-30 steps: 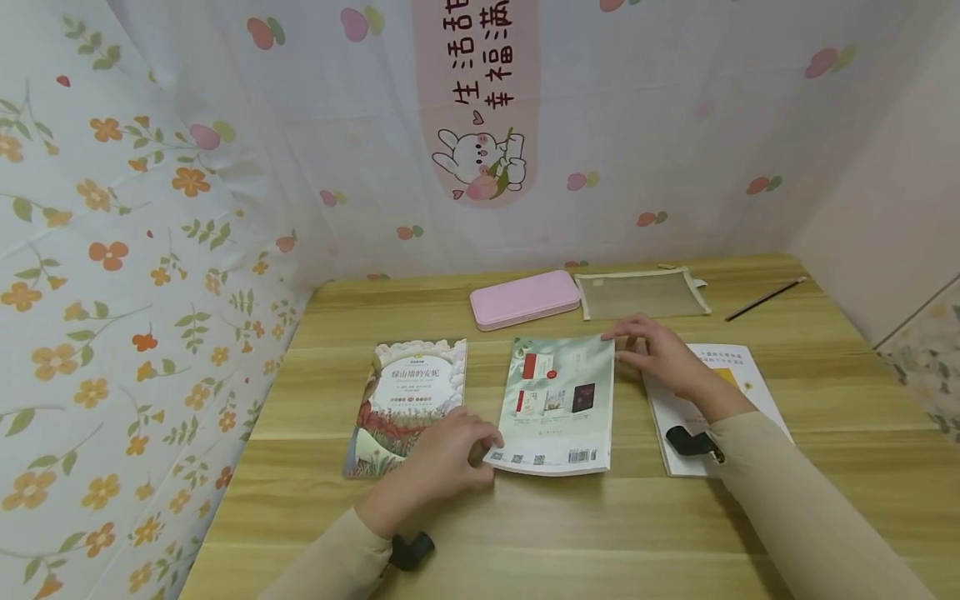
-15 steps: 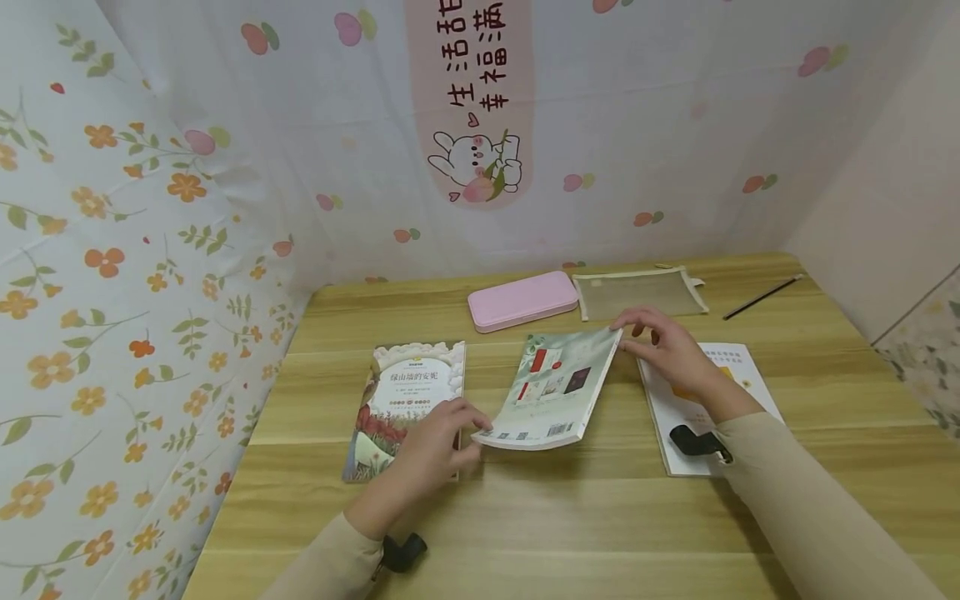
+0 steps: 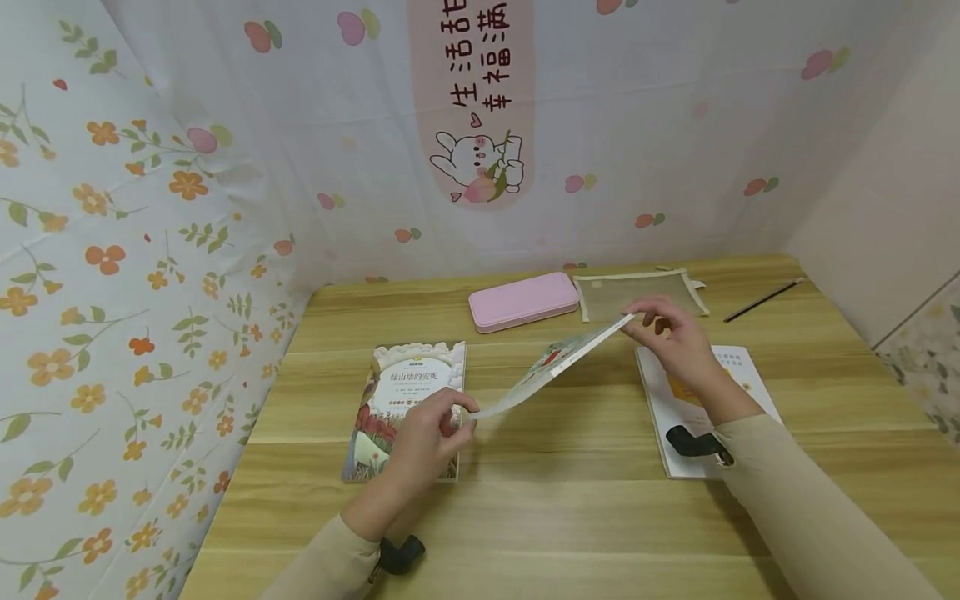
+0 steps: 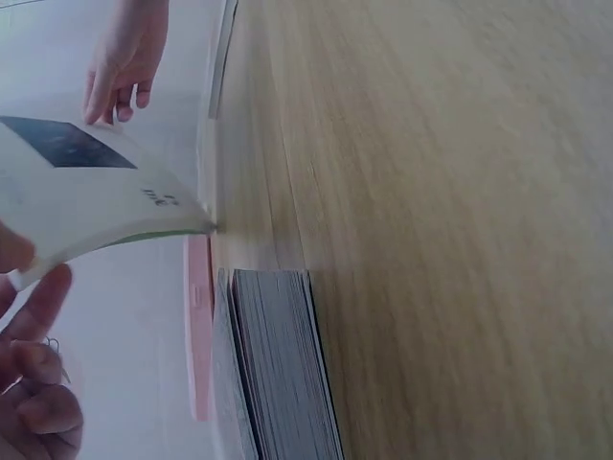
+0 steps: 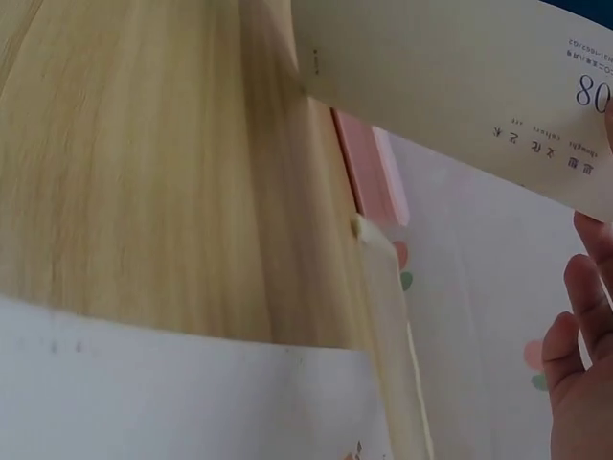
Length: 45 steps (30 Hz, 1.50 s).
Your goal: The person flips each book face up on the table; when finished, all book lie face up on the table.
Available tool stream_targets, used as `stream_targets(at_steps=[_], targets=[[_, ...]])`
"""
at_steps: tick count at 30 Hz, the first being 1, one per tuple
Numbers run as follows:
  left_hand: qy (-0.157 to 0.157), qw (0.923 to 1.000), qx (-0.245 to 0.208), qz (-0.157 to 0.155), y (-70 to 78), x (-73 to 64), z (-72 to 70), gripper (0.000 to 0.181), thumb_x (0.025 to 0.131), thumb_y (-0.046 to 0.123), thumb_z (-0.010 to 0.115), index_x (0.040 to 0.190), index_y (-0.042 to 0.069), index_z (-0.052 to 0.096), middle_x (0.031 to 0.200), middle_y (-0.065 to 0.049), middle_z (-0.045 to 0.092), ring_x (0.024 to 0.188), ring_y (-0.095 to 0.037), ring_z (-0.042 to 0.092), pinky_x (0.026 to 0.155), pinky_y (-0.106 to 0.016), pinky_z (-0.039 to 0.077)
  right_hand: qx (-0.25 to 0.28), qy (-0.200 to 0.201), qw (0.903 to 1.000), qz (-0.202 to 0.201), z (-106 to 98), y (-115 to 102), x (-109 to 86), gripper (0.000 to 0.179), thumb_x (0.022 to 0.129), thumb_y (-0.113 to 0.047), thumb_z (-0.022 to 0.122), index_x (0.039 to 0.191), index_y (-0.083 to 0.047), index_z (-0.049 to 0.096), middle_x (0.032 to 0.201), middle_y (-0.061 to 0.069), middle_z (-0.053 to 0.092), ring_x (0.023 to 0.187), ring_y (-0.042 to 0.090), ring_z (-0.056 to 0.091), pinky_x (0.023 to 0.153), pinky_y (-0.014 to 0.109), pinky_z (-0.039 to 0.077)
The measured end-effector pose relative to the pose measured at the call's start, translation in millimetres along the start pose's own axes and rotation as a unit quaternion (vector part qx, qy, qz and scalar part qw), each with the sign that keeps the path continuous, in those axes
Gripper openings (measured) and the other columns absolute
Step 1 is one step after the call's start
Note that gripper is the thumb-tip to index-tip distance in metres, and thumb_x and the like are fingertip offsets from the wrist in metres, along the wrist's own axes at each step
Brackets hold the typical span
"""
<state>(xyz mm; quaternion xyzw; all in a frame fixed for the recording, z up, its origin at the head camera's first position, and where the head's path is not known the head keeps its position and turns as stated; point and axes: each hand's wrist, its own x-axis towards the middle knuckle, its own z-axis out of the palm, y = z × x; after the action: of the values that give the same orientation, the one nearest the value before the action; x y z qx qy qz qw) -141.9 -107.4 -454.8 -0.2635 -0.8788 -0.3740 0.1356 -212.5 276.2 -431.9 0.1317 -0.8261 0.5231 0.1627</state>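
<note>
A thin, pale green magazine [image 3: 551, 362] is held tilted above the table, its right side higher and its body sagging toward the left. My left hand [image 3: 427, 437] pinches its lower-left corner between thumb and fingers. At the upper right end, my right hand [image 3: 678, 346] pinches the edge. In the right wrist view the pale side of the magazine [image 5: 431, 105] shows "08" and small print. The left wrist view has its curved sheet [image 4: 86, 201] spanning both hands. Under my left hand lies an illustrated book [image 3: 412, 379]; a white book [image 3: 731, 367] lies beneath my right forearm.
Toward the back of the wooden table [image 3: 555, 533] are a pink case [image 3: 525, 302] and a see-through zip pouch [image 3: 637, 296]. A dark pencil [image 3: 763, 300] lies at the back right. Patterned cloth [image 3: 637, 125] hangs behind.
Both hands have lifted the magazine off the table, the right side rising more. It has tilted from its back cover facing up to nearly edge-on in the head view.
</note>
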Motion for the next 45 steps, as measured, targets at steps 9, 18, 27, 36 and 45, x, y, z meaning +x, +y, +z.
stream_targets(at_steps=[9,18,27,36,45], targets=[[0.085,0.9957,-0.033,0.019,-2.9,1.4,0.1,0.026,0.083,0.0,0.077,0.103,0.014,0.066,0.067,0.0,0.044,0.058,0.0,0.032,0.051,-0.017,0.03,0.022,0.023,0.9984,0.047,2.0,18.3,4.7,0.026,0.097,-0.011,0.073,0.121,-0.002,0.071,0.095,-0.005,0.055,0.087,0.011,0.05,0.076,0.02,0.042],[0.136,0.9855,-0.093,0.042,0.3,3.7,-4.7,0.025,0.083,-0.004,0.076,0.103,0.009,0.068,0.068,-0.006,0.048,0.059,-0.007,0.034,0.051,-0.013,0.028,0.046,0.013,0.9966,0.067,2.3,11.5,9.4,0.028,0.101,-0.016,0.068,0.126,-0.004,0.069,0.099,-0.013,0.058,0.088,0.014,0.05,0.074,0.019,0.044],[0.148,0.9866,-0.063,0.024,-3.7,2.8,-6.3,0.032,0.081,0.0,0.078,0.111,0.008,0.066,0.089,-0.001,0.071,0.065,-0.014,0.043,0.057,-0.02,0.033,0.015,0.001,0.9968,0.079,4.6,-2.4,4.0,0.025,0.099,-0.013,0.069,0.121,-0.002,0.068,0.096,-0.003,0.057,0.082,0.016,0.048,0.067,0.02,0.042],[0.098,0.976,-0.121,-0.152,-6.0,1.8,-7.6,0.023,0.086,0.005,0.078,0.105,0.018,0.076,0.083,0.004,0.071,0.062,-0.016,0.043,0.055,-0.021,0.032,-0.027,-0.136,0.9806,0.139,-1.7,28.4,4.1,0.036,0.102,-0.033,0.065,0.131,-0.011,0.066,0.112,0.005,0.065,0.098,0.023,0.058,0.08,0.032,0.054],[-0.009,0.9616,-0.09,-0.259,-6.0,5.8,-4.5,0.02,0.089,0.013,0.08,0.109,0.015,0.077,0.087,-0.002,0.078,0.062,-0.011,0.053,0.051,-0.021,0.037,-0.085,-0.191,0.9686,0.135,-5.5,40.2,4.5,0.024,0.102,-0.024,0.067,0.124,-0.016,0.073,0.113,0.009,0.068,0.094,0.025,0.053,0.075,0.026,0.048]])
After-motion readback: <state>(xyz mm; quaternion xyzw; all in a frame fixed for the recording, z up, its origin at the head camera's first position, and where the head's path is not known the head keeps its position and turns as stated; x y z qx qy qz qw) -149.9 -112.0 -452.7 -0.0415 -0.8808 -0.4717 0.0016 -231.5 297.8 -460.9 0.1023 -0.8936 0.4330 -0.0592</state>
